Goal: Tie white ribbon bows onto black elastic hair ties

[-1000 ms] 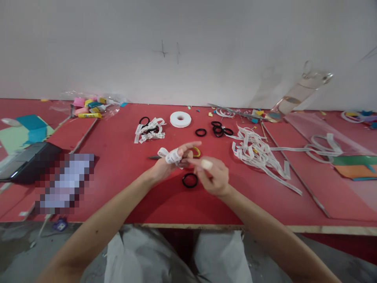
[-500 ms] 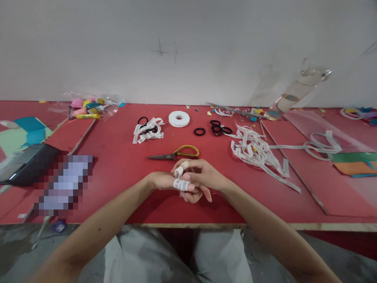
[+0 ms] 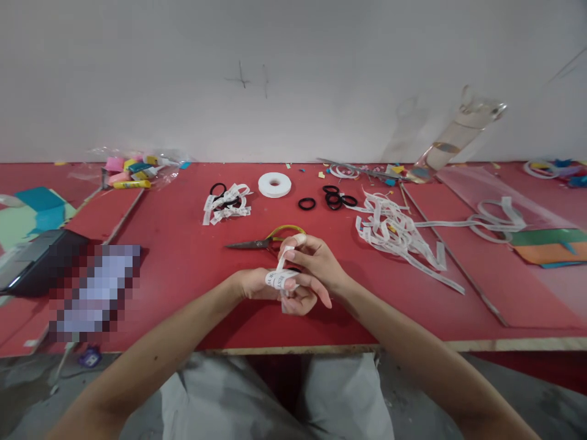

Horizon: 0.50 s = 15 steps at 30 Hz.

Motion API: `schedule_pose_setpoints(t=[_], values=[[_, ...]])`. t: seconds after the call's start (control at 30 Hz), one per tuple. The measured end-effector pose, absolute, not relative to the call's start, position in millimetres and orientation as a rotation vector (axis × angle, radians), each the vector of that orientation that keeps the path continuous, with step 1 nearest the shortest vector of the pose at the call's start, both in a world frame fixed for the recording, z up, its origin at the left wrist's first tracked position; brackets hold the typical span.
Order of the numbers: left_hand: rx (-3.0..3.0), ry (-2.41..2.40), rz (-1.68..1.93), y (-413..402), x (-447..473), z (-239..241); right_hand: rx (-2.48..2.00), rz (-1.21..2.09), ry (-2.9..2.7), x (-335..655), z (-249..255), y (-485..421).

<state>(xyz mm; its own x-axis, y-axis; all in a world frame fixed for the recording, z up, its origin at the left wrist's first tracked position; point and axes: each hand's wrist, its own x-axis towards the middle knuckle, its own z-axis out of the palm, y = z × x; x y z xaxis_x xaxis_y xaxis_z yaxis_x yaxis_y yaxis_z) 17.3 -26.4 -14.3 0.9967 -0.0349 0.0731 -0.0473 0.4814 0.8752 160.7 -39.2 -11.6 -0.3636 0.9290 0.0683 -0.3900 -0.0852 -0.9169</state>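
Brought left hand (image 3: 257,286) and right hand (image 3: 317,264) together low over the near part of the red table (image 3: 183,287). Held a printed white ribbon strip (image 3: 279,279) looped across the left fingers (image 3: 300,300), which curled closed around it. Pinched the strip's upright end in the right fingers (image 3: 293,252), with a pale wrap showing on the raised fingertip. Possibly gripped something dark under the right palm too, though too hidden to tell.

Lay just beyond the hands: yellow-handled scissors (image 3: 257,243), blades closed and pointing left, handles touching the right hand in this view. Sat farther back, near the wall: a white tape roll (image 3: 274,184), with a bundle of ribbon-wrapped black rings (image 3: 227,203) to its left and loose black hair ties (image 3: 337,198) to its right. Sprawled well apart on the right: a tangled pile of cut ribbon strips (image 3: 394,229). Rested at the far left: a clear bag of colourful bits (image 3: 132,170) and sheets of coloured paper (image 3: 39,205).
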Motion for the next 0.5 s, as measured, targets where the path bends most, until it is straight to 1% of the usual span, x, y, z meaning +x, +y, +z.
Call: schedule_pose_setpoints(t=[0.23, 0.5], values=[[0.932, -0.034, 0.115, -30.1, 21.1, -21.3, -0.847, 1.588, -1.061, 158.8, -9.0, -36.0], [0.943, 0.003, 0.105, -30.3, 22.1, -23.3, -0.844, 1.637, -1.013, 158.7, -7.3, -37.8]])
